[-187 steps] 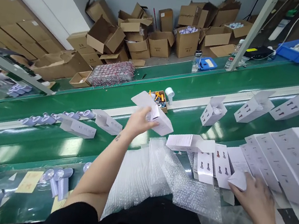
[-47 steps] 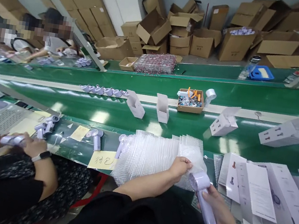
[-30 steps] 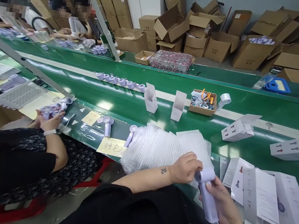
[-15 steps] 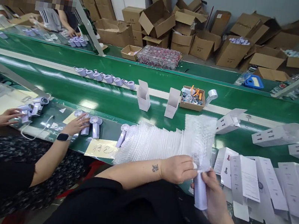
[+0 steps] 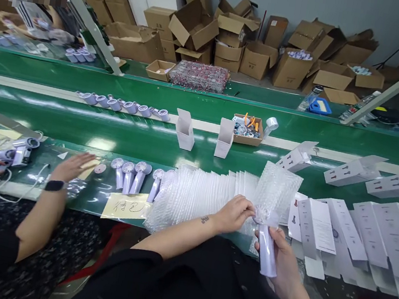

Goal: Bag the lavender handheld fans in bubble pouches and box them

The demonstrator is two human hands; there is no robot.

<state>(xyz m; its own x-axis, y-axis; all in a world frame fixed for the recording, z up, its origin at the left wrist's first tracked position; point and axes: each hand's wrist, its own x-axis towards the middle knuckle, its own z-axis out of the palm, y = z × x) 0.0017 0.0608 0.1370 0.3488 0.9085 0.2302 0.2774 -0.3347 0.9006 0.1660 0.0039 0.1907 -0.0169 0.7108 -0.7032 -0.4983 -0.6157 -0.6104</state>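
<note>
Bagging underway: your right hand (image 5: 282,261) grips a fan (image 5: 268,246) by its handle; your left hand (image 5: 237,213) pinches a bubble bag (image 5: 276,192) over its head. Next, pull the bag down.

1. Small parts box (image 5: 247,128) on the far side of the green conveyor (image 5: 130,133).
2. Two open white cartons (image 5: 185,130) upright just left of it.
3. Tape roll (image 5: 271,124) touching its right side.
4. Brown boxes (image 5: 235,39) piled behind it.
5. Row of lilac fans (image 5: 123,105) far left of it.
</note>
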